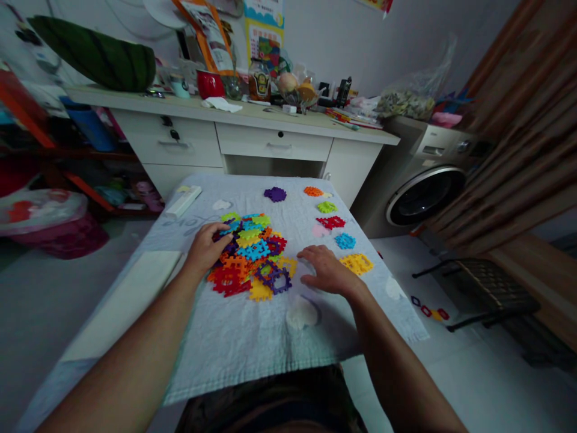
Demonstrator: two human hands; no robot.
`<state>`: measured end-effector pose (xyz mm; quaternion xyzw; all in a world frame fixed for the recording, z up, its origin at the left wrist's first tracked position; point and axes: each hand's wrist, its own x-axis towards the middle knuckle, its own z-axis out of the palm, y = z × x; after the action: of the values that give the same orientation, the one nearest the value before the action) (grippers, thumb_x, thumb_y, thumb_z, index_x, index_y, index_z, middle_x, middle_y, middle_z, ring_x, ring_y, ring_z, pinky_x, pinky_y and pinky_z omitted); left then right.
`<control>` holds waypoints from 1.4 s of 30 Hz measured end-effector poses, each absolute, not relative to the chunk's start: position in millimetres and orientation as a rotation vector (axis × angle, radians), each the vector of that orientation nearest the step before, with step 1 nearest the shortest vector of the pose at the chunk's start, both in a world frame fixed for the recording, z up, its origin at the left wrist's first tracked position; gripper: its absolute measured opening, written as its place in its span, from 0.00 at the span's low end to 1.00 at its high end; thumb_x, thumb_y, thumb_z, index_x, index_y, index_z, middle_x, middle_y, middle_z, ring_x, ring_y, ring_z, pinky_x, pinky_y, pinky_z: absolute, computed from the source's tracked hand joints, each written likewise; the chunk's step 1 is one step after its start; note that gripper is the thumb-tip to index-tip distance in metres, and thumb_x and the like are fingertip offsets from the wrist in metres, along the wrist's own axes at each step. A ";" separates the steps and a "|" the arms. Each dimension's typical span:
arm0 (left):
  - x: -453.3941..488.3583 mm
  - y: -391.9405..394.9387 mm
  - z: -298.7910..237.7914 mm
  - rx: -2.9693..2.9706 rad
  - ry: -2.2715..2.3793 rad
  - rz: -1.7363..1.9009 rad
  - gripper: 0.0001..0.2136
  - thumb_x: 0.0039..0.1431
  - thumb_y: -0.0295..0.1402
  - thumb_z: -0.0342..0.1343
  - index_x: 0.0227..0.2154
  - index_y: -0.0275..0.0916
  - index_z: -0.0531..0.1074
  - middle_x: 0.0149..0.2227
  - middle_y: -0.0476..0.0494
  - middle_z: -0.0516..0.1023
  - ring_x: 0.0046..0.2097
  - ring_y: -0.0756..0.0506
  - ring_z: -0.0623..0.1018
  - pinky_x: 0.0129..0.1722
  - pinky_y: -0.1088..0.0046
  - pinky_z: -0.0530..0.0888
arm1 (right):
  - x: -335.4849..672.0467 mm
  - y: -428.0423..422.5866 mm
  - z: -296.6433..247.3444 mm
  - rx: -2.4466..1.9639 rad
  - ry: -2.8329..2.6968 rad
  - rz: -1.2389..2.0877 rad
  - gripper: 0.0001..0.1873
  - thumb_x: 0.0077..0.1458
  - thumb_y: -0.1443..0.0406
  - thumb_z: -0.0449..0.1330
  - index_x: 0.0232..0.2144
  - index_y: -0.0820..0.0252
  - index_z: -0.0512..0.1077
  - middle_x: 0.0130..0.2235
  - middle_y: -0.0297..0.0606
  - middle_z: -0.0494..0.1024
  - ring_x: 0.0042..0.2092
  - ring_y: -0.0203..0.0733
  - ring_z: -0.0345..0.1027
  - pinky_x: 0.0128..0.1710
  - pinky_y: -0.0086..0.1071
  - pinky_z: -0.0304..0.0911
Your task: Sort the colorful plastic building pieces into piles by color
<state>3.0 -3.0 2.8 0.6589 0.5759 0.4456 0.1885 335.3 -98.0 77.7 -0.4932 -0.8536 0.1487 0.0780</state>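
A heap of flat plastic interlocking pieces in red, orange, yellow, blue, green and purple lies on the cloth-covered table. At the heap's left edge rests my left hand, thumb and forefinger apart against the pieces; its other fingers are partly hidden. My right hand hovers or lies just right of the heap, fingers spread, holding nothing. Sorted by colour along the right side are yellow pieces, blue pieces, red pieces, green pieces and orange pieces. Purple pieces sit at the back.
A white box-like object lies at the table's back left. Behind stands a white desk with jars, a red pot and a watermelon piece. To the right are a washing machine and a low stool.
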 end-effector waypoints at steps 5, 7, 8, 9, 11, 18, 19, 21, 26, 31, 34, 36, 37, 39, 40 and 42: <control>5.1 -5.4 6.3 1.873 1.628 1.278 0.13 0.50 0.41 0.56 0.36 0.41 0.74 0.46 0.43 0.73 0.53 0.40 0.71 0.59 0.59 0.65 | 304.9 -88.8 60.3 -1.413 -2.567 0.514 0.34 0.48 0.61 0.66 0.57 0.61 0.65 0.54 0.48 0.70 0.55 0.50 0.62 0.54 0.43 0.57; 6.1 -6.3 7.0 1.858 1.637 1.281 0.13 0.50 0.41 0.56 0.36 0.41 0.74 0.46 0.43 0.72 0.53 0.41 0.71 0.59 0.60 0.65 | 304.4 -86.5 54.9 -1.405 -2.532 0.529 0.33 0.48 0.61 0.66 0.57 0.61 0.66 0.52 0.47 0.70 0.54 0.49 0.62 0.54 0.41 0.57; 6.5 -6.6 7.3 1.852 1.639 1.279 0.13 0.50 0.41 0.56 0.36 0.41 0.74 0.46 0.43 0.72 0.53 0.41 0.71 0.58 0.60 0.65 | 305.4 -85.7 52.7 -1.399 -2.511 0.534 0.32 0.49 0.61 0.66 0.56 0.60 0.66 0.51 0.46 0.71 0.53 0.48 0.62 0.53 0.41 0.58; 6.8 -6.7 7.5 1.848 1.639 1.277 0.13 0.50 0.41 0.56 0.37 0.41 0.74 0.46 0.43 0.72 0.53 0.41 0.71 0.58 0.60 0.65 | 306.6 -84.9 50.6 -1.394 -2.487 0.540 0.32 0.49 0.62 0.66 0.56 0.60 0.66 0.50 0.45 0.71 0.52 0.48 0.63 0.53 0.40 0.58; 7.1 -6.9 7.9 1.849 1.636 1.272 0.13 0.50 0.41 0.56 0.37 0.41 0.74 0.46 0.43 0.72 0.52 0.41 0.71 0.58 0.60 0.65 | 309.0 -83.7 46.5 -1.403 -2.423 0.554 0.31 0.49 0.61 0.67 0.55 0.59 0.67 0.49 0.43 0.70 0.50 0.46 0.63 0.53 0.39 0.59; 7.0 -7.5 9.7 1.839 1.655 1.251 0.14 0.50 0.42 0.55 0.37 0.41 0.74 0.46 0.42 0.73 0.52 0.40 0.72 0.58 0.59 0.65 | 311.3 -80.9 36.7 -1.467 -2.164 0.571 0.31 0.49 0.63 0.66 0.55 0.59 0.66 0.47 0.42 0.67 0.47 0.43 0.65 0.51 0.37 0.62; 7.1 -7.5 9.7 1.838 1.654 1.254 0.14 0.51 0.42 0.55 0.37 0.41 0.74 0.46 0.42 0.73 0.52 0.40 0.72 0.58 0.59 0.66 | 311.9 -80.7 36.2 -1.474 -2.134 0.555 0.30 0.50 0.65 0.65 0.55 0.59 0.66 0.48 0.42 0.67 0.48 0.42 0.65 0.52 0.37 0.62; 7.3 -7.4 9.6 1.842 1.645 1.259 0.14 0.51 0.42 0.55 0.37 0.40 0.74 0.46 0.42 0.73 0.52 0.40 0.72 0.57 0.60 0.66 | 313.6 -80.7 35.3 -1.478 -2.098 0.516 0.28 0.51 0.67 0.61 0.55 0.59 0.66 0.49 0.43 0.67 0.49 0.43 0.65 0.54 0.37 0.61; 7.3 -6.5 8.3 1.850 1.639 1.261 0.14 0.51 0.42 0.55 0.37 0.40 0.74 0.45 0.42 0.73 0.52 0.40 0.72 0.56 0.60 0.66 | 316.6 -83.0 35.7 -1.479 -2.043 0.475 0.31 0.49 0.70 0.57 0.57 0.61 0.63 0.53 0.46 0.70 0.53 0.45 0.64 0.56 0.40 0.60; 5.5 -4.5 6.1 1.851 1.630 1.258 0.14 0.50 0.42 0.56 0.36 0.40 0.74 0.44 0.43 0.74 0.51 0.40 0.72 0.56 0.61 0.66 | 324.6 -86.7 45.3 -1.448 -1.932 0.454 0.31 0.50 0.65 0.58 0.58 0.60 0.61 0.51 0.46 0.72 0.48 0.46 0.68 0.50 0.41 0.65; 4.5 -2.9 4.1 1.852 1.636 1.247 0.14 0.50 0.41 0.55 0.37 0.40 0.74 0.45 0.43 0.74 0.51 0.40 0.72 0.57 0.61 0.66 | 342.3 -89.8 52.4 -1.423 -1.855 0.345 0.27 0.50 0.61 0.61 0.52 0.59 0.65 0.49 0.46 0.72 0.48 0.47 0.67 0.47 0.43 0.67; 4.3 -1.9 2.7 1.848 1.644 1.245 0.15 0.49 0.41 0.55 0.38 0.40 0.74 0.45 0.43 0.74 0.51 0.40 0.72 0.56 0.60 0.66 | 359.9 -94.1 56.6 -1.439 -1.800 0.278 0.24 0.49 0.60 0.62 0.49 0.58 0.67 0.48 0.46 0.70 0.48 0.48 0.67 0.46 0.43 0.68; 4.3 -1.5 2.1 1.846 1.645 1.246 0.15 0.49 0.41 0.55 0.38 0.40 0.74 0.45 0.43 0.74 0.51 0.40 0.72 0.56 0.60 0.66 | 370.0 -97.0 58.3 -1.461 -1.772 0.251 0.23 0.49 0.59 0.62 0.48 0.58 0.67 0.48 0.46 0.69 0.48 0.48 0.67 0.46 0.43 0.68; 4.2 -0.8 1.1 1.842 1.642 1.253 0.15 0.49 0.42 0.56 0.38 0.40 0.75 0.45 0.42 0.74 0.50 0.40 0.72 0.56 0.60 0.67 | 392.1 -104.4 60.8 -1.537 -1.715 0.207 0.25 0.47 0.60 0.62 0.49 0.58 0.66 0.49 0.46 0.68 0.48 0.48 0.67 0.46 0.44 0.69; 4.2 -0.5 0.6 1.841 1.639 1.258 0.15 0.49 0.42 0.56 0.38 0.40 0.75 0.45 0.42 0.74 0.50 0.40 0.73 0.56 0.60 0.67 | 403.8 -108.7 61.5 -1.586 -1.691 0.189 0.27 0.47 0.61 0.61 0.51 0.58 0.65 0.50 0.47 0.68 0.48 0.49 0.67 0.45 0.44 0.69; 4.0 0.2 -0.2 1.842 1.634 1.268 0.15 0.49 0.42 0.56 0.38 0.40 0.75 0.45 0.43 0.74 0.50 0.40 0.73 0.56 0.60 0.67 | 427.4 -118.0 62.0 -1.696 -1.657 0.157 0.33 0.46 0.63 0.59 0.56 0.60 0.61 0.51 0.49 0.69 0.48 0.50 0.68 0.45 0.45 0.69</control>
<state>4.0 0.2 -0.2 0.6535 0.5799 0.4498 0.1850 427.4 -118.0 62.0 -0.6622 -0.6469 0.0612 0.3732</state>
